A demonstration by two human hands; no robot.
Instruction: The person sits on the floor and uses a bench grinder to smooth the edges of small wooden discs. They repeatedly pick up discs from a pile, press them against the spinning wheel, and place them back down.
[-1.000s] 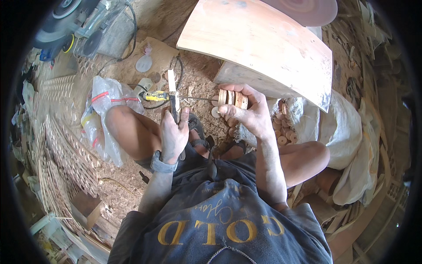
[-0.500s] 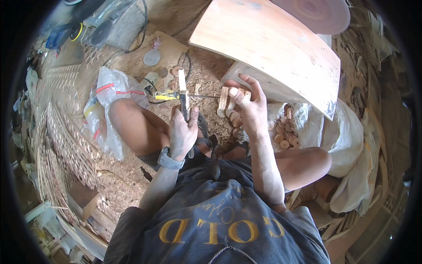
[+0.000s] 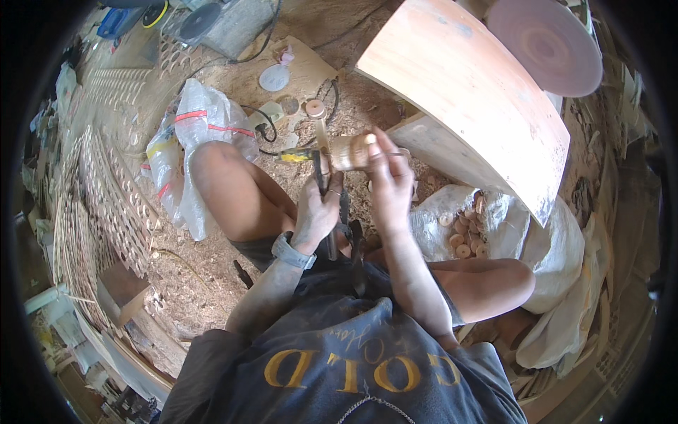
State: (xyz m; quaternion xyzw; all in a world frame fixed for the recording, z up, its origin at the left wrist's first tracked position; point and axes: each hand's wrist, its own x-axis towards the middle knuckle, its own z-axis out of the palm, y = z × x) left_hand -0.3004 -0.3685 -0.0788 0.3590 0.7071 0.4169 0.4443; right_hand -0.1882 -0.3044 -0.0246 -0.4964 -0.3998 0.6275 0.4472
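My left hand (image 3: 319, 212) is closed around a dark bar-shaped tool (image 3: 332, 245), with a pale wooden strip (image 3: 322, 136) standing along it. A yellow-and-black piece (image 3: 294, 155) juts from the tool's left side. On the right, a thin rod runs out sideways. A pale, ridged wooden cylinder (image 3: 348, 152), perhaps a stack of wooden discs, sits on this rod against the strip. My right hand (image 3: 393, 185) is closed on the cylinder's right end, its fingers smeared by motion. The rod's dark tip shows just past the fingers.
A slanted wooden board (image 3: 473, 85) and a large round disc (image 3: 547, 46) stand at the far right. A white sack (image 3: 505, 212) holds wooden discs (image 3: 466, 230). Clear plastic bags (image 3: 205, 134) lie by my left knee. Cables (image 3: 265, 134) cross the sawdust-covered floor (image 3: 191, 283).
My right hand has come left to the rod and closed from spread fingers onto the wooden cylinder. The whole view has shifted, while my left hand keeps its hold on the tool.
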